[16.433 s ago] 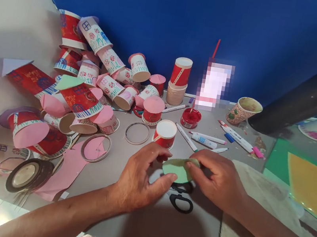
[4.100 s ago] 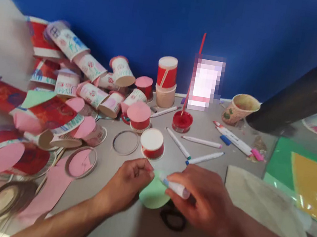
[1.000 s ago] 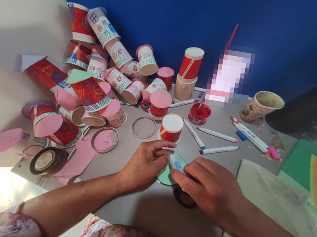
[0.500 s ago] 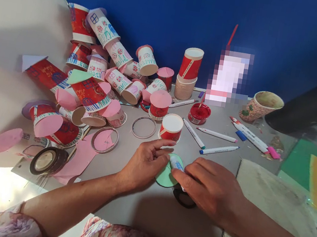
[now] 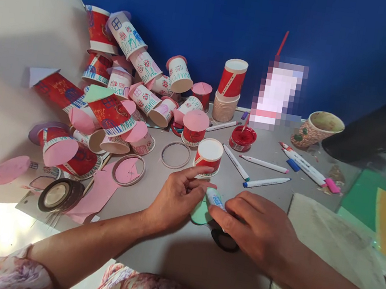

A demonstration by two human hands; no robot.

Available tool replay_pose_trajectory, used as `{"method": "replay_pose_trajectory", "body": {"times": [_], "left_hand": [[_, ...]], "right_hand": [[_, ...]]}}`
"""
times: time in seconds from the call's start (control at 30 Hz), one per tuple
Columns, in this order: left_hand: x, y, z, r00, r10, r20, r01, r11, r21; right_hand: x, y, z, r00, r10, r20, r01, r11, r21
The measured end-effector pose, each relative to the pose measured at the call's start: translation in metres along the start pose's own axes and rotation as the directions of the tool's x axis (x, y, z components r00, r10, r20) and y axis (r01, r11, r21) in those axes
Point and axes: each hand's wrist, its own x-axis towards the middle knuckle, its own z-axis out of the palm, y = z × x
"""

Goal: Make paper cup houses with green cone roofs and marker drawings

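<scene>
My left hand presses down on a light green paper circle lying on the grey table. My right hand grips a small white glue tube with a blue label, its tip on the green paper. Black scissors lie partly under my right hand. A red paper cup with a white bottom stands upside down just beyond my left fingers.
A heap of decorated paper cups with pink paper lids fills the left. Cut cup rims, a tape roll, a red paint pot, several markers, stacked cups and green and yellow sheets lie around.
The green circle has shifted slightly left and now shows less between my hands. The glue tube's tip has moved a little along the paper. My left fingers have spread further forward.
</scene>
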Motion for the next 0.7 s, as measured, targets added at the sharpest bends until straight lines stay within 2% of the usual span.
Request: {"method": "replay_pose_trajectory", "body": {"times": [0.13,0.33,0.43,0.6,0.7], "left_hand": [[0.0006,-0.0020,-0.0022,0.999,-0.029,0.023,0.028,0.999,0.026],[-0.0022,-0.0013,0.0014,0.998,0.049,-0.027,-0.048,0.998,0.034],[-0.0019,-0.0010,0.0021,0.996,0.071,-0.051,-0.070,0.997,0.028],[-0.0024,-0.0007,0.0034,0.999,0.026,-0.025,-0.027,1.000,-0.009],[-0.0029,0.0008,0.0039,0.999,0.006,-0.048,-0.008,0.999,-0.031]], "right_hand": [[0.0012,-0.0002,0.0034,1.000,-0.006,0.025,0.005,1.000,0.014],[0.0026,0.0000,-0.0024,0.999,0.000,0.045,0.002,0.999,-0.035],[0.0010,-0.0007,-0.0028,0.999,0.018,0.030,-0.018,1.000,-0.008],[0.0012,-0.0015,-0.0008,1.000,0.019,0.003,-0.019,0.999,-0.032],[0.0024,-0.0016,-0.0032,0.997,0.074,-0.023,-0.076,0.994,-0.084]]}}
